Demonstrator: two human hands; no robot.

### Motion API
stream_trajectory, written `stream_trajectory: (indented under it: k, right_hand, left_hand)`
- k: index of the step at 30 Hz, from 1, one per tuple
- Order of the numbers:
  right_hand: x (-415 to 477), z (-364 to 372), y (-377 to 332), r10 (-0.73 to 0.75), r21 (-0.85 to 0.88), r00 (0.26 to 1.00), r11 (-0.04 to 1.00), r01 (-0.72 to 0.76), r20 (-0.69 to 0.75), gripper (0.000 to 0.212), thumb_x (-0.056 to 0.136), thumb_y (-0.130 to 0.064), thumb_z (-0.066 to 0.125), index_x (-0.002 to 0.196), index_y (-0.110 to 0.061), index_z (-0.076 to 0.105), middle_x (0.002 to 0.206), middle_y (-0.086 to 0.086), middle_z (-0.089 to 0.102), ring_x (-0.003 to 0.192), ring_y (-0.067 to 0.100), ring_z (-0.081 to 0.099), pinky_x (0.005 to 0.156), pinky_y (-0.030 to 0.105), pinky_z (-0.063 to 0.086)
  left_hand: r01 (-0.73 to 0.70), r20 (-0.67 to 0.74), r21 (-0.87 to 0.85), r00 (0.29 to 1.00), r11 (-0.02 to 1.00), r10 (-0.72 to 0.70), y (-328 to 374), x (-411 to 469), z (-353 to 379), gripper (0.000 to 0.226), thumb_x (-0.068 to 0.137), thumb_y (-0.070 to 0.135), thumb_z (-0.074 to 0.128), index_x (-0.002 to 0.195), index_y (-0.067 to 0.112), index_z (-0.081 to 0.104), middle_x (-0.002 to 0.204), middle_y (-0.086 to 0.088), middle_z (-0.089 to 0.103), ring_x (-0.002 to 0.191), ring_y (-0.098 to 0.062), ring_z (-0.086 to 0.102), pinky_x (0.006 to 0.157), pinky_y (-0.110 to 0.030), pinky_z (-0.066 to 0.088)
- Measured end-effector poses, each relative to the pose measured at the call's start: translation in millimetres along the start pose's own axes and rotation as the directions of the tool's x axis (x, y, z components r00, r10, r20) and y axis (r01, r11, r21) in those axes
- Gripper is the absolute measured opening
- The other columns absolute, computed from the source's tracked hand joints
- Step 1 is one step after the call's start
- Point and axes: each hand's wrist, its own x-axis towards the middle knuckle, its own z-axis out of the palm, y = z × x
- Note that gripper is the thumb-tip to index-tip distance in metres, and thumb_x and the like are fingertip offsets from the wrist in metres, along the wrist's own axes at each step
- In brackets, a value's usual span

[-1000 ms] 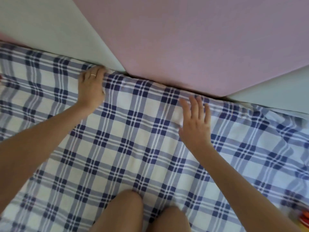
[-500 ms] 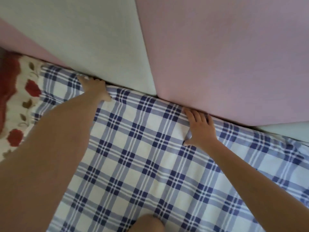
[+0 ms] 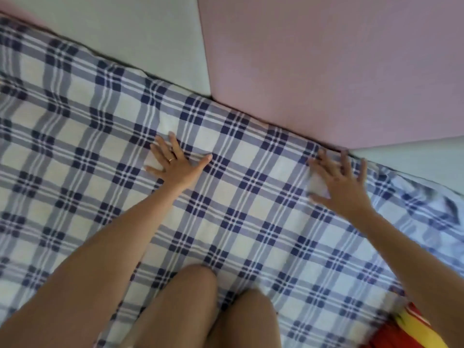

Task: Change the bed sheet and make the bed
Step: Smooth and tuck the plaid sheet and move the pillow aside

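Firstly, fingers [image 3: 163,149] of the left hand [image 3: 179,167]: straight, spread and released, gripping nothing, a ring [image 3: 171,160] on one, palm flat on the checked bed sheet [image 3: 251,222], forearm running back toward the lower left. Next, fingers [image 3: 344,160] of the right hand [image 3: 342,189]: likewise splayed and relaxed, blurred, tips near the sheet's far edge below the pink wall panel [image 3: 326,59], forearm leading off to the lower right. Sheet: blue-and-white plaid, spread over the bed beneath both hands and two bare knees [image 3: 193,292], rumpled at the right, bordered also by a pale panel [image 3: 125,33]; red-and-yellow item [image 3: 414,330] at the lower right corner.
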Motion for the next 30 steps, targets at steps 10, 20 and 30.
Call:
stream_trajectory:
  k: [10,20,30]
  right_hand:
    - [-84,-19,-95,-0.343,0.103,0.939,0.936,0.338,0.031,0.09,0.069,-0.031,0.079,0.146,-0.021,0.032,0.148,0.006,0.042,0.135,0.029,0.042,0.112,0.049,0.026]
    - [-254,25,131,0.541,-0.022,0.806,0.833,-0.553,0.241,0.067,0.098,-0.033,0.044,0.154,-0.017,0.01,0.161,0.006,0.004,0.148,0.027,0.001,0.118,0.046,0.004]
    - [-441,180,139,0.82,0.266,0.239,0.11,-0.958,0.52,0.074,0.091,-0.067,0.023,0.152,-0.026,0.013,0.161,0.005,0.009,0.148,0.024,0.0,0.116,0.052,-0.007]
  left_hand:
    - [0.079,-0.023,-0.046,0.997,0.996,-0.08,19,-55,-3,0.087,0.092,0.066,0.026,0.15,0.017,-0.018,0.157,-0.005,-0.023,0.144,-0.023,-0.02,0.111,-0.066,0.0]
    - [-0.717,0.363,0.293,0.695,0.632,0.62,103,-243,215,0.081,0.094,0.049,0.046,0.152,0.025,-0.005,0.153,-0.006,-0.029,0.144,-0.027,-0.021,0.112,-0.062,-0.003]
    - [-0.955,0.608,0.257,0.279,0.147,0.743,324,-367,365,0.106,0.084,0.047,0.066,0.149,0.033,-0.017,0.15,0.0,-0.038,0.141,-0.021,-0.029,0.11,-0.066,-0.008]
